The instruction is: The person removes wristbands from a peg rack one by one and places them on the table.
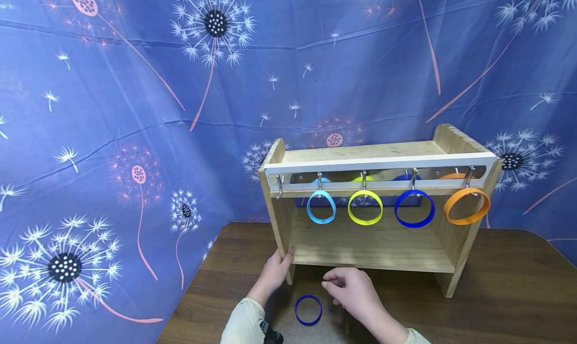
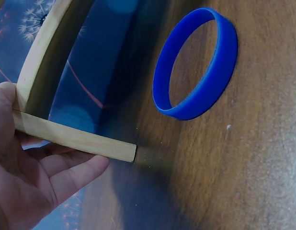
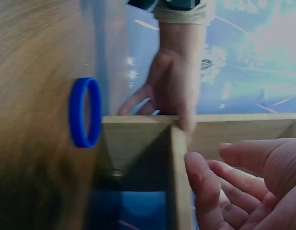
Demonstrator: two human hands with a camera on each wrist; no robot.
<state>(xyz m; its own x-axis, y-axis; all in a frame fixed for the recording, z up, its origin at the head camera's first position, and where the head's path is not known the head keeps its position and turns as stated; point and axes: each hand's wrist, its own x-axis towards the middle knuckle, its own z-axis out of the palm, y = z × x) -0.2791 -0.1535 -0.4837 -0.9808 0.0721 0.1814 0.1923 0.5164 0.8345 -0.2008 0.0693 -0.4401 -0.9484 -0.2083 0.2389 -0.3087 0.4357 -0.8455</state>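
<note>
Blue dandelion-print cloth [image 1: 149, 83] behind, brown wood-grain table [image 1: 518, 274] below. Left hand [image 1: 274, 271] grips the lower left side panel [image 1: 284, 219] of a pale wooden shelf unit [image 1: 369, 244]; right hand [image 1: 358, 291] holds nothing, fingers loosely bent, thumb apart. Dark-blue flat-band ring [image 2: 227, 57] is on the table between the hands, touching neither. Probably the pickup step, not yet done: leftmost silver metal hook [image 1: 279, 185] bare, other four carry rings [image 1: 365, 223] in light blue, yellow, blue, orange. Next move likely calls for a right-hand pinch on the band. Dark-blue ring lies flat, opening upward; round, no long axis.
</note>
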